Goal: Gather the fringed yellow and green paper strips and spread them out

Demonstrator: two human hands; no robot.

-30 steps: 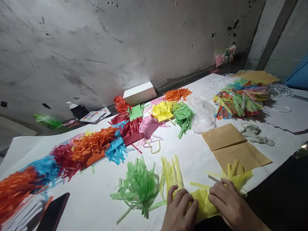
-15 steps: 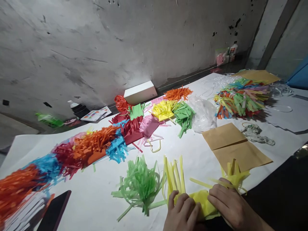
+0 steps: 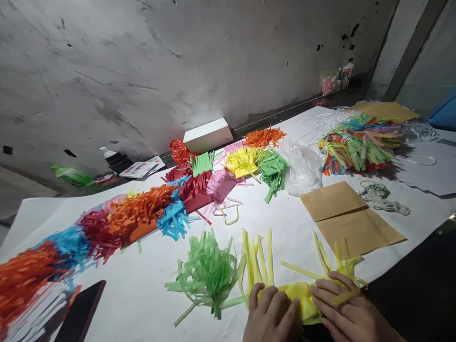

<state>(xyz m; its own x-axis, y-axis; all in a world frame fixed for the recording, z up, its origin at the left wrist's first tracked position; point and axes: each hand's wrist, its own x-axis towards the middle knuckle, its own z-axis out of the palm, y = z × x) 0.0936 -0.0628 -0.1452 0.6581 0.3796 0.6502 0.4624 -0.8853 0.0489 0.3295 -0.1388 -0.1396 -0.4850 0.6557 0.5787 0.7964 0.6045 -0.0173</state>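
A yellow fringed tissue-paper piece [image 3: 296, 297] lies at the near table edge, its band crumpled and its cut strips spread toward the far side. The curled fingers of my left hand [image 3: 272, 311] hold its left end, below several upright strips. On the right end, my right hand [image 3: 344, 304] grips the band with its fingers laid across the paper; the thumb is hidden. One loose yellow strip crosses the backs of those fingers. Just left of my hands rests a bunched light green tissue-paper fringe [image 3: 210, 273], one strip reaching toward the yellow piece.
Colourful fringed bundles [image 3: 138, 213] line the left and middle. A dark phone [image 3: 81, 313] lies near left. Brown envelopes [image 3: 351, 218], a clear plastic bag [image 3: 302, 168] and a multicoloured tassel bundle [image 3: 359, 147] are to the right. A white box [image 3: 208, 135] stands by the wall.
My right hand has shifted slightly, its fingers now straighter, and yellow strips near it stand up more. My left hand stays almost in place.
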